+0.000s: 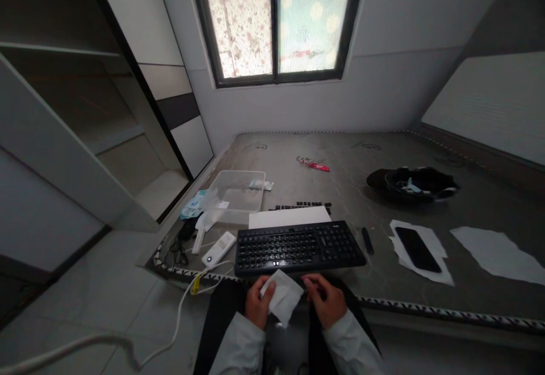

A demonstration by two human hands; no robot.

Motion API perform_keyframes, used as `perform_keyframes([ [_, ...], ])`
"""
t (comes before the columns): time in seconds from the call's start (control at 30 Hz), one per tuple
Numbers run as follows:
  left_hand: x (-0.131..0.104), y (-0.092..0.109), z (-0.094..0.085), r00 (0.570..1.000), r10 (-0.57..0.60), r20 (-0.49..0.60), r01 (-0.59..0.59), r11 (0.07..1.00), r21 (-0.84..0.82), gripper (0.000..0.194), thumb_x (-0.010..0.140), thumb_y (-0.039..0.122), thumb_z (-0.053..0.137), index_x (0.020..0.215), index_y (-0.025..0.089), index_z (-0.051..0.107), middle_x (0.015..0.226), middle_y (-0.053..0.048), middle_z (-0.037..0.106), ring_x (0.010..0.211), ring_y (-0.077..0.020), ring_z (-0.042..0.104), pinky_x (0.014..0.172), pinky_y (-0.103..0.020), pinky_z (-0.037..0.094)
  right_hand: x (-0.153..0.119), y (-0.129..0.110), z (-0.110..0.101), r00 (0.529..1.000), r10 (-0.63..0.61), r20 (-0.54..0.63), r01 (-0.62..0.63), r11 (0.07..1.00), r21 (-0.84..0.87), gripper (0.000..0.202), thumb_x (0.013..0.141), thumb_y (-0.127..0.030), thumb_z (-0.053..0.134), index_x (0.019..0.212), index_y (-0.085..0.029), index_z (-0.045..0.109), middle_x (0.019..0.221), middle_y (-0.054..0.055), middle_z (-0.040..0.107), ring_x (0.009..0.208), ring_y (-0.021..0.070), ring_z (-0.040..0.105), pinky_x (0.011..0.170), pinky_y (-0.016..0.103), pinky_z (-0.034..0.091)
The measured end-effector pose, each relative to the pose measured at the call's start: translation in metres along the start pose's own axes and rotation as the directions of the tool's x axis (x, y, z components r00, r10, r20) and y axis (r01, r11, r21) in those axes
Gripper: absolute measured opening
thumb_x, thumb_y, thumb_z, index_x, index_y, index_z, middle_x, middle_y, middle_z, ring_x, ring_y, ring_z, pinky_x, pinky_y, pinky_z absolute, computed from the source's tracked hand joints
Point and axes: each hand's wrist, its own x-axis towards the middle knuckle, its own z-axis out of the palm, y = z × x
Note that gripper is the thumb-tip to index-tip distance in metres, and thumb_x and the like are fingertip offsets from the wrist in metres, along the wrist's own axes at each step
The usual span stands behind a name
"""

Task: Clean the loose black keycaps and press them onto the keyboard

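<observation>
My left hand (258, 302) is closed on a folded white tissue (283, 297), with the thumb pressed on its face. My right hand (327, 301) is pinched beside the tissue's right corner; a small reddish bit shows at its fingertips, too small to name. Just beyond both hands lies a black keyboard (298, 247), many of its keys looking dark and uneven. A white sheet or box (290, 217) sits along its far edge. Behind that, small black keycaps (313, 204) are laid out in rows.
Left of the keyboard are a white power strip (218, 249) with a cable and a clear plastic bin (238, 190). To the right lie a small black stick (367, 241), a phone (418, 249) on paper, another paper sheet (502, 253) and a black cap (413, 184). A red packet (314, 164) lies farther back.
</observation>
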Motion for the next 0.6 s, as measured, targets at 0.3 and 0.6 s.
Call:
perform_keyframes([
  [0.3,0.012,0.001,0.015,0.99,-0.025,0.138,0.008,0.993,0.118,0.035,0.075,0.046,0.046,0.077,0.014,0.06,0.068,-0.002,0.059,0.066,-0.015,0.052,0.06,-0.021,0.041,0.153,0.004,-0.085,0.968,-0.25,-0.017,0.222,0.888,-0.402,0.039,0.077,-0.051,0.04,0.072,-0.023,0.067,0.068,0.004,0.067,0.063,0.0178,0.059,0.062,0.026,0.04],
  [0.6,0.023,-0.011,0.014,0.993,-0.086,-0.085,0.11,0.935,0.337,0.039,0.066,0.056,0.048,0.069,0.021,0.065,0.066,-0.002,0.065,0.064,-0.0173,0.056,0.059,-0.021,0.043,0.323,0.067,-0.05,0.961,-0.082,0.264,0.24,0.725,-0.646,0.042,0.075,-0.055,0.041,0.074,-0.023,0.069,0.066,0.003,0.066,0.058,0.0139,0.056,0.052,0.022,0.033],
])
